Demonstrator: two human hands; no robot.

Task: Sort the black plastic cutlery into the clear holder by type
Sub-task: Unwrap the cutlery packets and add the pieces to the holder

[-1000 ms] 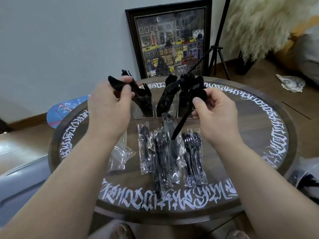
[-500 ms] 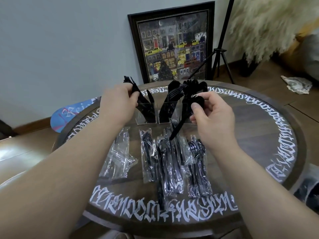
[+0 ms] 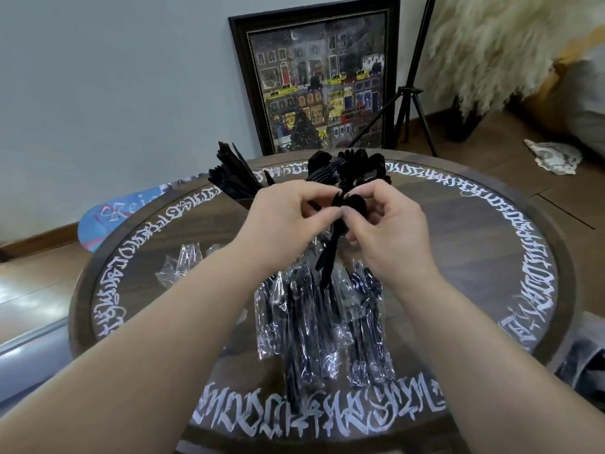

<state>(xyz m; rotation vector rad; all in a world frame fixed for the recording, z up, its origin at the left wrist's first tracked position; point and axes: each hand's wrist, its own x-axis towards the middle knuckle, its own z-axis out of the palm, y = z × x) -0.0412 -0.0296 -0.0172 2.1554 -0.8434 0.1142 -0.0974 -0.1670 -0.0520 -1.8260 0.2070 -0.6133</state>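
Note:
My left hand [image 3: 288, 217] and my right hand [image 3: 386, 231] meet above the table's middle, both pinching the heads of loose black cutlery [image 3: 330, 257] whose handles hang down. Which types they are I cannot tell. Behind the hands stands the clear holder, mostly hidden. Black knives [image 3: 232, 178] lean out of its left side, forks [image 3: 322, 170] fill the middle, spoons [image 3: 366, 167] the right. Several clear-wrapped cutlery packs [image 3: 314, 329] lie on the table in front of me.
A round wooden table [image 3: 491, 244] with white lettering around its rim holds everything. Empty clear wrappers [image 3: 183, 263] lie at the left. A framed picture [image 3: 320, 80] and a tripod [image 3: 412, 86] stand by the wall behind.
My left hand left the knives at the holder's left side and came right to join my right hand on the cutlery. The view shifted closer.

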